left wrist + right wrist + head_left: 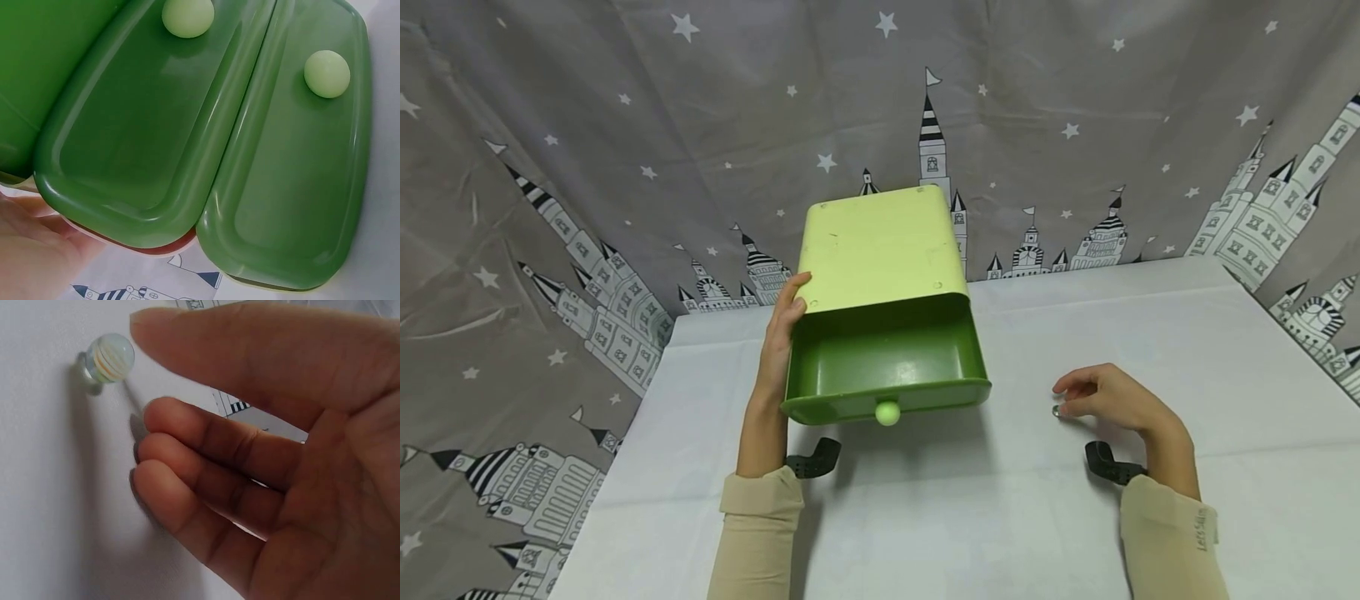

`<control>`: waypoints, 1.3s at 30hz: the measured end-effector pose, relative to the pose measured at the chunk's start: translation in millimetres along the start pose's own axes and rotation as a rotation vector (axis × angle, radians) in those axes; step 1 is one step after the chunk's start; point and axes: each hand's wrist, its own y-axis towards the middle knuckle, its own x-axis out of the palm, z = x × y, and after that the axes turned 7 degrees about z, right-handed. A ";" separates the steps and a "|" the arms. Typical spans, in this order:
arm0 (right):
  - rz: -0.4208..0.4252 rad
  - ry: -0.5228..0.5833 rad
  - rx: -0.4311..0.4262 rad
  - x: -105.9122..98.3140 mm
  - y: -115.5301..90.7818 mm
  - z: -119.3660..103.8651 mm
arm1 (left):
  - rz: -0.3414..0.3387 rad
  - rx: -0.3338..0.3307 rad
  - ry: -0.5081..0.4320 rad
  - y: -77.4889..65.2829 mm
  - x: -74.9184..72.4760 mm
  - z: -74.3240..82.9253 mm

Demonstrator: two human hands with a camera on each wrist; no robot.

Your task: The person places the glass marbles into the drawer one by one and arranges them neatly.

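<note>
A small drawer chest with a pale yellow-green top [880, 246] stands on the white table, its green top drawer [887, 354] pulled out. No contents show inside the drawer. Two closed green drawer fronts [294, 162] with round pale knobs fill the left wrist view. My left hand [775, 358] holds the chest's left side, fingertips bent over the upper edge and thumb near the front corner. Over the table to the right, my right hand [1112, 396] has loosely bent fingers. A clear glass marble [110, 358] with orange and white swirls lies just off its thumb tip [147, 328].
The white cloth-covered table [1000, 517] spreads around the chest. Behind it and to the left hangs a grey curtain [737, 108] printed with castles and stars. Black wrist straps [1112, 467] sit at the cuffs of the beige sleeves.
</note>
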 end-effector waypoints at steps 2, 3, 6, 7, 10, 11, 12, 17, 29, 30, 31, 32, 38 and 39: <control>-0.003 -0.005 0.004 1.5 0.4 0.9 | -0.001 0.000 0.004 0.3 0.2 0.0; -0.006 -0.007 0.004 1.8 0.5 1.0 | -0.001 0.001 0.005 0.5 0.4 -0.1; -0.018 -0.017 0.008 2.8 1.1 1.0 | 0.001 0.000 0.002 0.8 0.8 -0.3; -0.023 -0.021 0.011 3.3 1.4 0.8 | 0.000 0.000 0.000 0.6 1.0 -0.1; -0.036 -0.039 0.019 5.0 3.1 0.2 | 0.001 -0.001 -0.004 0.3 1.2 -0.2; -0.038 -0.046 0.022 5.9 3.7 -0.4 | 0.001 -0.001 -0.003 0.2 1.2 -0.2; -0.038 -0.056 0.025 6.8 4.4 -1.0 | 0.001 -0.001 -0.004 0.1 1.3 -0.1; -0.040 -0.095 0.047 8.3 6.0 -3.4 | 0.002 0.003 -0.001 0.7 1.0 0.1; -0.033 -0.109 0.071 9.4 7.2 -5.0 | 0.006 0.005 0.006 1.2 1.4 0.2; -0.033 -0.110 0.070 9.3 7.1 -4.7 | 0.006 0.004 0.006 1.1 1.3 0.0; -0.032 -0.112 0.071 9.5 7.0 -4.6 | 0.006 0.004 0.006 0.9 1.3 0.0; -0.030 -0.114 0.073 9.7 7.0 -4.5 | 0.005 0.003 0.006 0.8 1.4 0.0; -0.028 -0.120 0.083 9.6 7.0 -3.6 | 0.006 -0.003 -0.002 0.1 1.3 -0.1; -0.028 -0.119 0.083 9.7 7.0 -3.4 | 0.007 -0.004 -0.005 0.0 1.3 -0.2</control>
